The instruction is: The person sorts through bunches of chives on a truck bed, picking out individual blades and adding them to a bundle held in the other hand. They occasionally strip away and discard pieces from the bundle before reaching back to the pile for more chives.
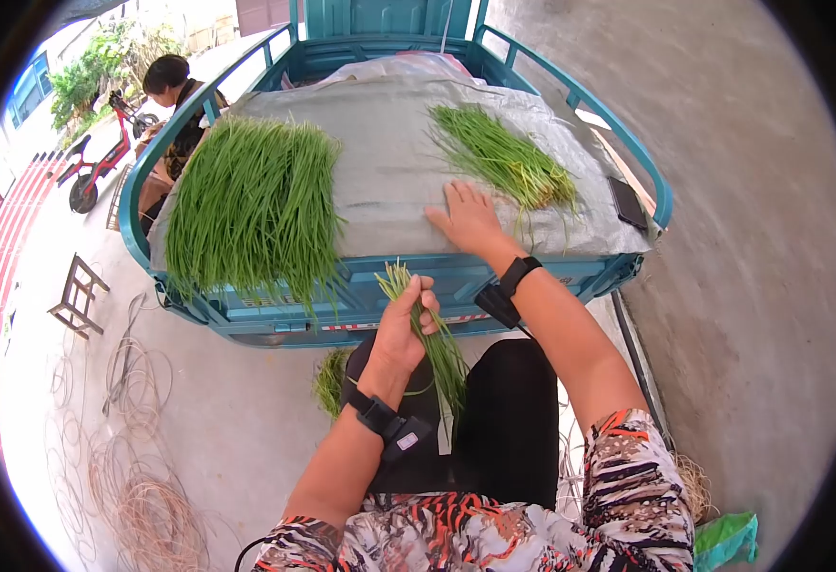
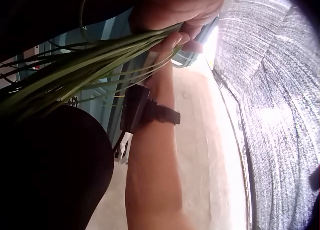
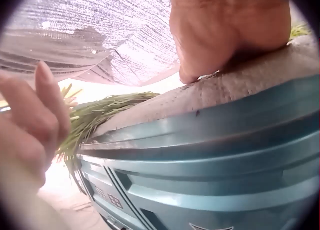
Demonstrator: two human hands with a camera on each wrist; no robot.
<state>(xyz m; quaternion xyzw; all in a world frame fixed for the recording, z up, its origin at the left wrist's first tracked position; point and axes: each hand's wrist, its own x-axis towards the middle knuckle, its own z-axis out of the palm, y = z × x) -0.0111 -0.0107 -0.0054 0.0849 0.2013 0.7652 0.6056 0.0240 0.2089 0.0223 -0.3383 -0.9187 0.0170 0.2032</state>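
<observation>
My left hand [image 1: 401, 329] grips a small bunch of garlic chives [image 1: 451, 377] above my lap, its cut ends poking up past the thumb. In the left wrist view the chives [image 2: 75, 72] trail away from the fingers. My right hand [image 1: 472, 217] rests palm down on a grey sheet [image 1: 380, 162] with fingers extended; in the right wrist view the heel of that hand [image 3: 225, 35] is at the sheet's edge. Just beyond it lies a smaller pile of chives [image 1: 504, 157] with yellowish ends. A large, neatly laid pile [image 1: 256, 205] covers the sheet's left side, its ends hanging over the edge.
The sheet covers the bed of a blue cargo tricycle with side rails [image 1: 618, 124]. A phone [image 1: 628, 202] lies at its right edge. Left are a seated person [image 1: 170, 91], a red scooter [image 1: 108, 157], a stool [image 1: 77, 294] and coiled strands [image 1: 151, 496] on the ground.
</observation>
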